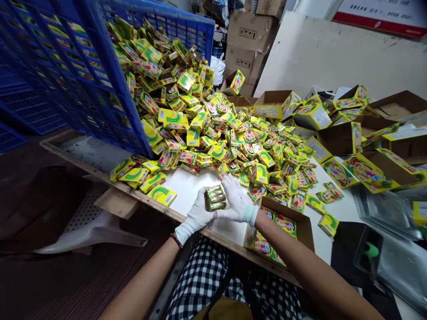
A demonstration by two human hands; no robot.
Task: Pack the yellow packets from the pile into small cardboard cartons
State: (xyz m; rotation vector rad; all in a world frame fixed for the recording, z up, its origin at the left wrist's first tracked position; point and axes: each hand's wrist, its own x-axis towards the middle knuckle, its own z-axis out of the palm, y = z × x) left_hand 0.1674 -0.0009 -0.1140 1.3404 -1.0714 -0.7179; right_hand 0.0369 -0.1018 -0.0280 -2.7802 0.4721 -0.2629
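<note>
Stacked little boxes (215, 198), about four with their shiny edges showing, stood between the worker's two white-gloved hands, just above the white tabletop (183, 182) near its wooden edge. Looking down as the head view did, I saw the left hand (195, 213) gripping that stack from its side, a beaded bracelet at the wrist. The right hand (235, 199) was open beside it, thumb out towards the left one, fingertips close to the loose pile (253, 142).

That pile, all yellow and green boxes, spilled from a tipped blue crate (115, 80) across the table. Many carried a barcode on a white patch, including one yellow box (162, 195) lying near the table edge. Their fronts had bright, multicoloured lettering, too small for me to read surely.

By the right forearm, an open carton (305, 226) held boxes with their colourful fronts up. More printed cartons (370, 173) stood at the right, bearing larger lettering in the same style, turned so that I couldn't make out the name. Brown shipping cartons (247, 35) behind bore framed rows of handling symbols, arrows among them. A red-banded sign (383, 13) hung above, its lettering too blurred to read.
</note>
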